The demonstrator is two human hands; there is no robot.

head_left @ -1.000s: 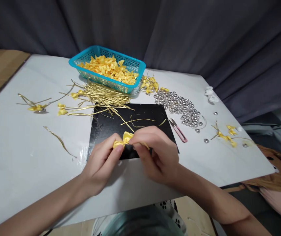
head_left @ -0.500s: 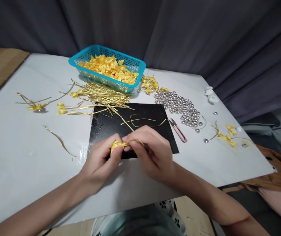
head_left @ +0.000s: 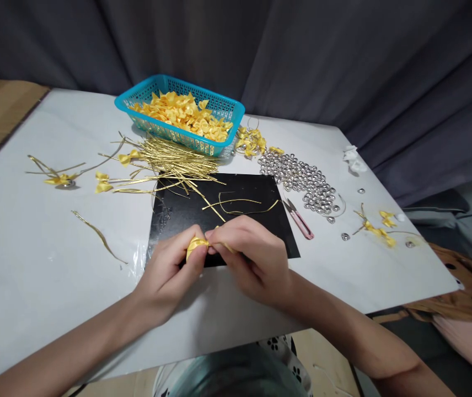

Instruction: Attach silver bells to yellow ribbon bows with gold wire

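My left hand [head_left: 173, 270] pinches one end of a yellow ribbon bow [head_left: 196, 246] between thumb and fingers. Close against it, my right hand [head_left: 255, 256] is closed on the bow's other side; its fingers hide most of that part. Both hands are above the near edge of a black mat [head_left: 256, 190]. Gold cords [head_left: 231, 201] lie loose on the mat beyond my fingers. A pair of pink-handled thread snips [head_left: 299, 219] rests at the mat's right edge.
Behind stands a blue basket [head_left: 231, 103] of yellow bows, with a heap of gold cords [head_left: 173, 160] before it. Silver beads [head_left: 298, 176] are piled to the right. More bows [head_left: 379, 231] lie at the right, and a bow with cords [head_left: 60, 179] at the left.
My right fingers have curled further over the bow and closed in towards my left thumb, covering the strand that stuck out on the right. My left hand has hardly moved.
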